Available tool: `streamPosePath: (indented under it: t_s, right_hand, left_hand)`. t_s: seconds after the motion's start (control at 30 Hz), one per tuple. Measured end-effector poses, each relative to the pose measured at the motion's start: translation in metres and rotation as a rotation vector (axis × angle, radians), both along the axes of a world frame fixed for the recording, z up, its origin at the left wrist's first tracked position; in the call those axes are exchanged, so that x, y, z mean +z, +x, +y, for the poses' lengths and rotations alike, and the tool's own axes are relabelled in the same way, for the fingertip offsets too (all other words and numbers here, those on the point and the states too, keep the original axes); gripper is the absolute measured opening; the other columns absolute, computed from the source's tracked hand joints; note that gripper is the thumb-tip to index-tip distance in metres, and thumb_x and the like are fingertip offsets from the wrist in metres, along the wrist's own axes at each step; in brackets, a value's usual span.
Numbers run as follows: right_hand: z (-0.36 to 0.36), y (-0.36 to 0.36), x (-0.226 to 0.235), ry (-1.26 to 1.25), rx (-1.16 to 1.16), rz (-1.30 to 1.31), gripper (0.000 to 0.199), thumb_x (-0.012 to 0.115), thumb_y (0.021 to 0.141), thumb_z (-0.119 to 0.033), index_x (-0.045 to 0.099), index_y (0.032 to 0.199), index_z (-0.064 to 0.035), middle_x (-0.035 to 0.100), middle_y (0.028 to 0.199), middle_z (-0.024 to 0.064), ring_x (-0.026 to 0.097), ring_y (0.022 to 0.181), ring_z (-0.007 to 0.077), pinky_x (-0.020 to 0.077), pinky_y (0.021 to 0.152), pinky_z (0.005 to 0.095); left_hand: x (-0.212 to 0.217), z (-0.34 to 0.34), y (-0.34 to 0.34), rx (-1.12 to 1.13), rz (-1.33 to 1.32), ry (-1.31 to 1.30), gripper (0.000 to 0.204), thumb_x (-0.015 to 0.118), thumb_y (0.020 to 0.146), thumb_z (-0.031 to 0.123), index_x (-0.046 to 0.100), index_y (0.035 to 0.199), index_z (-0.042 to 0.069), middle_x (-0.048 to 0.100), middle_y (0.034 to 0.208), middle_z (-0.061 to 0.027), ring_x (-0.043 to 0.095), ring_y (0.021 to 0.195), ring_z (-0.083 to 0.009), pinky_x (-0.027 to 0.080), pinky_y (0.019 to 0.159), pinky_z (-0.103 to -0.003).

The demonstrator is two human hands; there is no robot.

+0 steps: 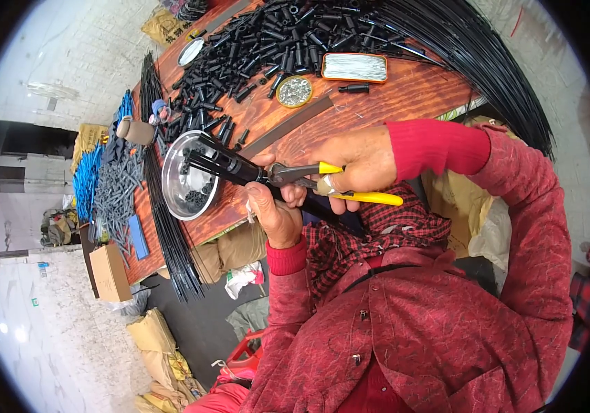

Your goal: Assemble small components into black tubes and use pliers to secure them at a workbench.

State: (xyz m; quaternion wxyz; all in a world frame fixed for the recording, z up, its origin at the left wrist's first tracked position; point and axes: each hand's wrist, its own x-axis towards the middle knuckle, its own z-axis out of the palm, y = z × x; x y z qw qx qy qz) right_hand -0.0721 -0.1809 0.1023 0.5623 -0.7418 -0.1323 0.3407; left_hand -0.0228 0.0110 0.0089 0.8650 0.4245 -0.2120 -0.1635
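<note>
My left hand [278,219] is closed around a black tubular piece [245,169] with several thin dark strips fanning out of its far end. A dark shaft runs from it back toward my lap. In my right hand [364,160] is a pair of pliers [376,198] with yellow handles, a finger of that hand being wrapped in tape. The pliers' metal jaws meet the black piece beside my left fingertips; what they grip is hidden. Just beyond the left hand sits a clear plastic bowl [170,180] with small black parts inside.
On the wooden table [405,96] lie a heap of black tubular parts [254,62], an orange tray of pale pins [354,67], a round tin of small metal bits [294,91] and a flat brown bar [289,126]. Long black rods [161,213] overhang the table's edge.
</note>
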Motion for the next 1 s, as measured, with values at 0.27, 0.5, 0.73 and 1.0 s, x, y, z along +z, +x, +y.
streamPosePath:
  t_s: [0.27,0.5,0.73,1.0]
  right_hand:
    - [-0.005,0.003,0.008,-0.015,-0.004,0.043,0.024,0.044,0.098,-0.016,0.054,0.110,0.0019,0.068,0.088,0.0119,0.066,0.074,0.0156,0.0555,0.065,0.0292]
    - [-0.010,0.006,0.009,0.098,0.039,0.194,0.027,0.047,0.099,-0.022,0.053,0.111,0.0016,0.069,0.095,0.0158,0.070,0.082,0.0203,0.0577,0.070,0.0304]
    - [-0.012,0.007,-0.007,0.235,0.049,0.276,0.032,0.049,0.099,-0.026,0.052,0.114,0.0018,0.069,0.100,0.0181,0.071,0.085,0.0244,0.0583,0.073,0.0325]
    - [-0.011,0.003,-0.014,0.314,0.026,0.253,0.037,0.051,0.099,-0.029,0.051,0.116,0.0034,0.068,0.098,0.0172,0.071,0.084,0.0241,0.0580,0.072,0.0317]
  left_hand:
    - [0.006,-0.001,0.000,0.012,0.015,0.042,0.051,0.047,0.097,0.056,0.047,0.116,0.009,0.039,0.061,0.0029,0.034,0.050,-0.0081,0.028,0.047,-0.023]
    - [0.007,-0.001,-0.001,0.011,0.031,0.024,0.051,0.047,0.097,0.055,0.048,0.115,0.008,0.039,0.060,0.0031,0.036,0.050,-0.0070,0.028,0.045,-0.022]
    - [0.007,-0.003,-0.002,0.059,0.041,0.027,0.053,0.042,0.099,0.054,0.049,0.116,0.004,0.041,0.061,0.0026,0.036,0.049,-0.0072,0.028,0.045,-0.022]
    - [0.006,-0.005,0.000,0.061,0.052,-0.014,0.053,0.041,0.100,0.054,0.051,0.115,0.004,0.043,0.061,0.0019,0.036,0.048,-0.0063,0.029,0.043,-0.022]
